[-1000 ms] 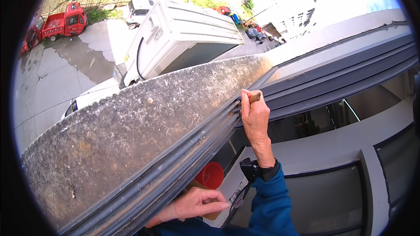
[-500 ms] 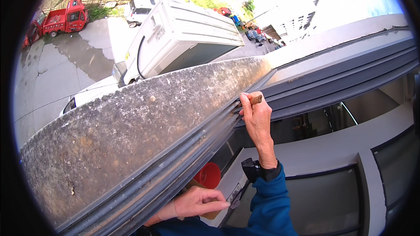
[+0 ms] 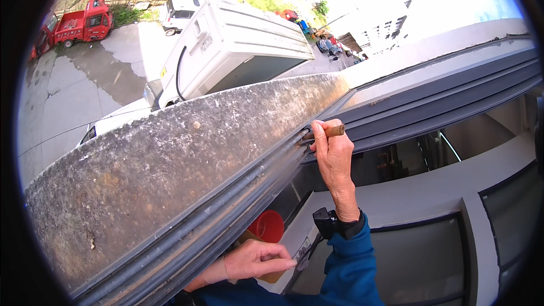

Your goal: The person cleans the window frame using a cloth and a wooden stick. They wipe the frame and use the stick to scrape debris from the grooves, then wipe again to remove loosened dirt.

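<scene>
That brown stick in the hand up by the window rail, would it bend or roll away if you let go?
The stick looks stiff: it juts straight out past the right hand without sagging. It seems round like a wooden handle, so it might roll on the sloping rail. It is thin and held by just the fingers, so it is probably light.

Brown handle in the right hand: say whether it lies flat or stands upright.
Flat. The handle lies roughly level across the top of the right hand, its tip pointing into the grey window track; what the tip is cannot be told.
</scene>
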`<state>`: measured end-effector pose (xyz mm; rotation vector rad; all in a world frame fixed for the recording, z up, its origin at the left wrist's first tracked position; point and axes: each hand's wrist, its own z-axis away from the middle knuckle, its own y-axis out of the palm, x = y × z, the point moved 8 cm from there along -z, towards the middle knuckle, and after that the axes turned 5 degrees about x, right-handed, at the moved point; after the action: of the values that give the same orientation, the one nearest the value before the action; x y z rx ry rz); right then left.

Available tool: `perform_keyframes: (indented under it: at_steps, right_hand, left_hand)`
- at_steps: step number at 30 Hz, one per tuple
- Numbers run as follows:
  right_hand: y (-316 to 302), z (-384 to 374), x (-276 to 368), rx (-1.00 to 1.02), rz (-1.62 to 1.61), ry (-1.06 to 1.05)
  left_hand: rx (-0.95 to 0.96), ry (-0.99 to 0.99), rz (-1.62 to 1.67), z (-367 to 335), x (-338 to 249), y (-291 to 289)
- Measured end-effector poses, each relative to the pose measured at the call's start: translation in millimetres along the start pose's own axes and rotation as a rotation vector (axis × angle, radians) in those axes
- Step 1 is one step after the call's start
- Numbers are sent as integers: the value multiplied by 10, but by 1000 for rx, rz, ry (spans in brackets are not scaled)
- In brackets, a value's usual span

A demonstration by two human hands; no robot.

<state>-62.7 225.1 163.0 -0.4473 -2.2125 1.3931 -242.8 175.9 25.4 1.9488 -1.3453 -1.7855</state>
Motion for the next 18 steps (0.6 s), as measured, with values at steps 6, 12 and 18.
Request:
perform_keyframes:
  at_steps: [6,12,18]
  right_hand:
    - [-147,23,201,2,-201,-8]
    - [-167,59,133,26,-103,46]
    - [-30,102,61,-3,-71,57]
  left_hand:
    - [1,-15,-11,5,3,-12]
    - [2,30,-23,2,-18,-5]
    - [9,-11,-11,-2,12,2]
